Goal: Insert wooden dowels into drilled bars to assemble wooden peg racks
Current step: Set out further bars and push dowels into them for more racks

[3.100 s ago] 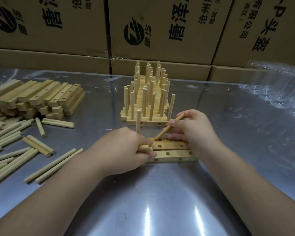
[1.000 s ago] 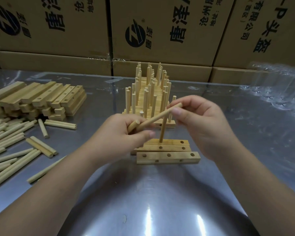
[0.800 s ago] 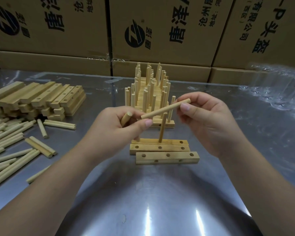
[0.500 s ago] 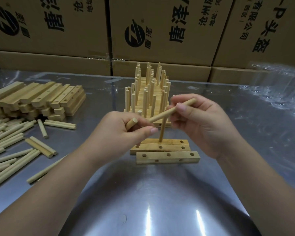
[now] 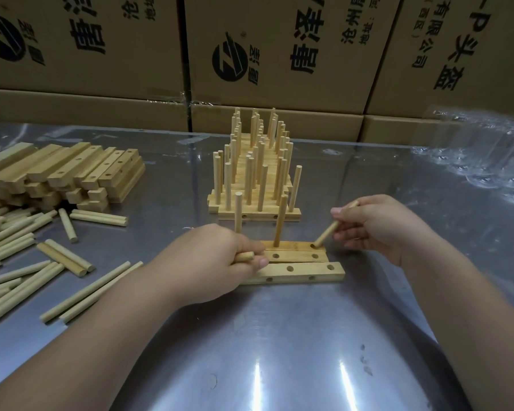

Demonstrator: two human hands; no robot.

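Observation:
Three drilled wooden bars lie side by side mid-table; the nearest bar has no dowels in it. The far bar carries two upright dowels. My right hand pinches a slanted dowel whose lower tip sits at the far bar's right-end hole. My left hand rests on the bars' left ends and grips another dowel, only its end showing past the fingers.
Several finished peg racks stand stacked behind the bars. A pile of drilled bars and loose dowels lie at the left. Clear plastic wrap sits at the right. Cardboard boxes wall the table's back.
Both hands came down from mid-air to the bars. The right hand's dowel swung from level to slanted, its tip now at the right-end hole. The left hand dropped onto the bars' left ends.

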